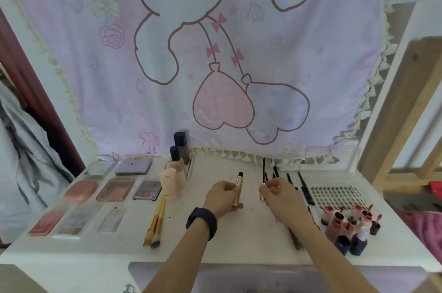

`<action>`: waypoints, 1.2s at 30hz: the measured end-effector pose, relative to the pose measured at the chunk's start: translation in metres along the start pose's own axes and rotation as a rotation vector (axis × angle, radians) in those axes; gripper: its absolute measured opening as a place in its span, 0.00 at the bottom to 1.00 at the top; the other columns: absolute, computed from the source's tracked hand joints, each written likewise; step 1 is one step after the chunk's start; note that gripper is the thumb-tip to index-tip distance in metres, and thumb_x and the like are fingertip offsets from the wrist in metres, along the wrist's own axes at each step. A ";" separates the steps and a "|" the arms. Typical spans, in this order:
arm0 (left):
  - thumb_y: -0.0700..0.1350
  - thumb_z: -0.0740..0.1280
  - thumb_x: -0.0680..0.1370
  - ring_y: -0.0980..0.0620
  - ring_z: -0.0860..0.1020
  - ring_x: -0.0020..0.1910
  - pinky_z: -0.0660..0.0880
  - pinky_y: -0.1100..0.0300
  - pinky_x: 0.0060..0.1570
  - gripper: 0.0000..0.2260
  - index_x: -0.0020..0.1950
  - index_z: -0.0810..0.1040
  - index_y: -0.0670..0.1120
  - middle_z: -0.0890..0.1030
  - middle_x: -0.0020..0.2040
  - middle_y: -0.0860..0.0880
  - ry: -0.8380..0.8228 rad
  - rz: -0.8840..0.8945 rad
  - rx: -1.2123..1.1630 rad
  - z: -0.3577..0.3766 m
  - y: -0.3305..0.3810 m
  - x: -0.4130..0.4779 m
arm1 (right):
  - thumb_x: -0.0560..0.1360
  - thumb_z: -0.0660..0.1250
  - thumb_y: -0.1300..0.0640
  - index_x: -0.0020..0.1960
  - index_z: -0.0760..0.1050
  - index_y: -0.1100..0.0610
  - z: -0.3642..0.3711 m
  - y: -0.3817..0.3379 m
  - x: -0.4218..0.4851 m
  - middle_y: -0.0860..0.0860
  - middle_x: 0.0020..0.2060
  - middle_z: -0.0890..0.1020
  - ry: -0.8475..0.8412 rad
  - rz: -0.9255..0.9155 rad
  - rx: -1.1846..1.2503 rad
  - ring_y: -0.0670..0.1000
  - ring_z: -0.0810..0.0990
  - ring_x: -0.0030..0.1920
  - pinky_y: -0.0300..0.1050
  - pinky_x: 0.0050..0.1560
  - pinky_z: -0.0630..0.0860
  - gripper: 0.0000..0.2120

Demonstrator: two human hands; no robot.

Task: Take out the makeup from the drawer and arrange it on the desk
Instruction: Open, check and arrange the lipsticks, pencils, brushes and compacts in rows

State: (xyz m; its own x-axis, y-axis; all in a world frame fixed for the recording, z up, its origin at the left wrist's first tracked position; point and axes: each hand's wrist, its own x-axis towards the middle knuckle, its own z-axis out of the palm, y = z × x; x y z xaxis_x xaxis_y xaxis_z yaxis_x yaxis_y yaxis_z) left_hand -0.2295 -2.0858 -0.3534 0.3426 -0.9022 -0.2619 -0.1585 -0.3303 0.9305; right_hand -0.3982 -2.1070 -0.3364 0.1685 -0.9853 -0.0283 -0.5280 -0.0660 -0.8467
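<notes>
1. A gold mascara tube [239, 183] is gripped in the left hand [223, 195], fingers curled round its lower part, the black neck pointing up and away from the person.
2. The mascara wand [263, 173] is pinched by its gold cap in the right hand [279, 193], with the dark bristle tip held upward, apart from the tube and just right of it.
3. Both pieces are held above the middle of the white desk [239, 242].
4. A black wristband [202, 222] is worn on the left wrist.
5. Palettes and compacts [116, 188] are laid out in 3 rows on the desk's left side.
6. 2 gold-handled brushes [156, 221] lie side by side right of the palettes, with foundation bottles [179, 156] and a pink sponge holder [171, 182] behind them.
7. Dark pencils [303, 185] and a false-lash tray [337, 197] are placed on the right, with a cluster of lip glosses [346, 223] nearer the front edge.
8. A pink cartoon tapestry [215, 53] is hung behind the desk.
9. The drawer [263, 278] is seen at the bottom edge, its contents blurred.
</notes>
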 end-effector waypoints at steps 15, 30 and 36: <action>0.51 0.77 0.69 0.49 0.85 0.41 0.83 0.51 0.47 0.09 0.38 0.85 0.46 0.86 0.36 0.48 0.064 -0.079 0.265 0.006 0.007 0.037 | 0.67 0.69 0.57 0.37 0.75 0.58 0.017 -0.015 0.066 0.50 0.30 0.77 -0.088 0.068 -0.532 0.50 0.75 0.30 0.38 0.29 0.70 0.05; 0.42 0.76 0.73 0.49 0.85 0.35 0.84 0.55 0.41 0.06 0.46 0.84 0.42 0.85 0.42 0.44 -0.036 -0.066 0.153 0.013 0.001 0.041 | 0.73 0.69 0.56 0.44 0.86 0.57 0.013 -0.008 0.057 0.53 0.37 0.86 -0.063 -0.022 -0.581 0.51 0.84 0.40 0.44 0.42 0.80 0.08; 0.40 0.76 0.73 0.50 0.85 0.36 0.83 0.57 0.41 0.04 0.39 0.83 0.47 0.86 0.39 0.44 -0.069 -0.050 0.117 0.025 0.002 0.038 | 0.73 0.71 0.56 0.43 0.87 0.53 0.008 -0.005 0.053 0.51 0.38 0.86 -0.067 -0.030 -0.548 0.50 0.83 0.41 0.41 0.39 0.76 0.05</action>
State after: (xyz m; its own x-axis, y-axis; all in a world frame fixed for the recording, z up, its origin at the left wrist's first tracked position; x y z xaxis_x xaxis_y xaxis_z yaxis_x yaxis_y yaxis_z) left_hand -0.2395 -2.1274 -0.3681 0.2894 -0.8992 -0.3280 -0.2508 -0.4020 0.8807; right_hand -0.3804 -2.1573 -0.3376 0.2335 -0.9707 -0.0573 -0.8750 -0.1840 -0.4477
